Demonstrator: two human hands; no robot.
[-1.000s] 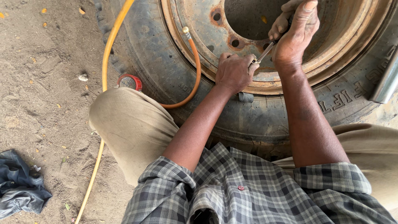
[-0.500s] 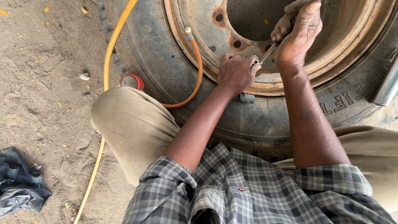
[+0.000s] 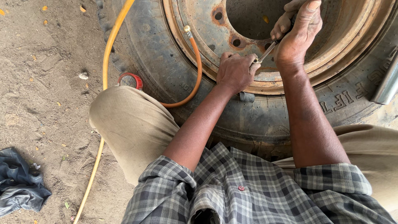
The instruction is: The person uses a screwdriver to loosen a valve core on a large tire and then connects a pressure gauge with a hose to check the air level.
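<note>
Change: almost nothing moves since the earlier frames; both hands keep their places at the rim, and the view shifts only a little.
Landmark: one big tyre lying flat on sandy ground, with one rusty rim inside it.
Left hand: fingers curled and pressed together on the rim's near edge, closed over the lower end of the tool.
Right hand: fingers pressed together around the upper end of the tool, above the rim's centre hole.
Tool: one thin metal rod, slanting between the two hands over the rim; its ends are hidden in the hands, so I cannot tell its kind.
Bolt holes: three show in the rim, left of the right hand.
Hoses: two; one orange hose curves over the tyre from a metal tip on the rim, one yellow hose runs along the tyre's left side and down over the ground.
Tin: one small round tin with a red rim, just left of the tyre, beside the knee.
Lettering: raised letters moulded in the tyre's wall, right of the right arm, same black as the rubber.
Cloth: one dark crumpled heap, well left of the tyre.
Bar: one grey metal piece at the tyre's right edge.
</note>
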